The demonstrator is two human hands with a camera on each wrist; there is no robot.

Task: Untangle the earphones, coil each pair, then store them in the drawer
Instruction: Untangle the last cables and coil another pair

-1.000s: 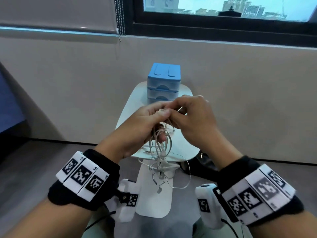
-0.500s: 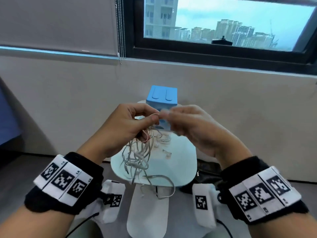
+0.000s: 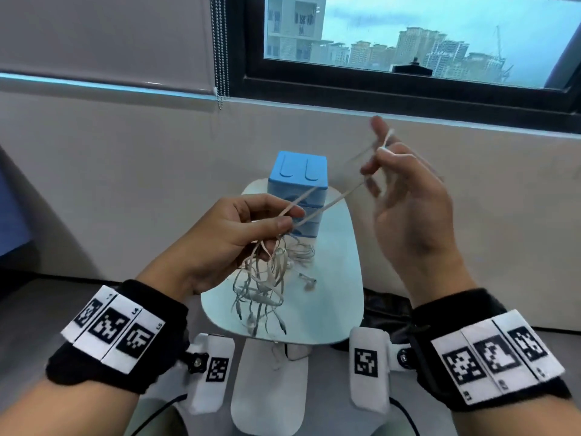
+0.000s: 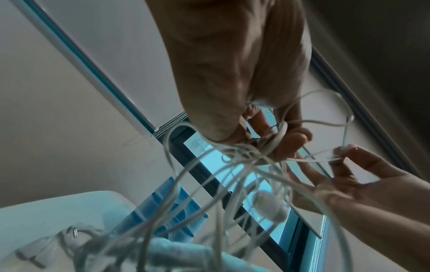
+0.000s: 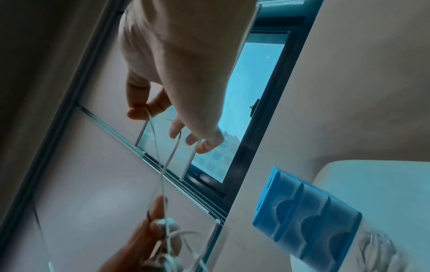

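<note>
My left hand (image 3: 287,220) pinches a tangle of white earphone cables (image 3: 262,284) above the small white table (image 3: 345,294); plugs and loops dangle from it. Two strands (image 3: 327,199) run taut up to my right hand (image 3: 382,149), raised to the upper right with its fingers spread. In the right wrist view the thumb and a finger (image 5: 139,112) pinch the cable, and a loop hooks over another finger. The blue three-drawer box (image 3: 297,184) stands at the table's far end with its drawers closed. More earphone cable (image 3: 301,256) lies on the table before it.
The table is narrow, with a white base (image 3: 267,388) below its near edge. A grey wall and a dark-framed window (image 3: 408,42) rise behind it. A bead chain (image 3: 220,48) hangs from the blind at the left. Something dark (image 3: 386,306) lies on the floor to the right.
Both hands were together at the tangle over the table. My right hand has pulled up and to the right, drawing two strands taut, while the left keeps hold of the bundle, now lifted higher.
</note>
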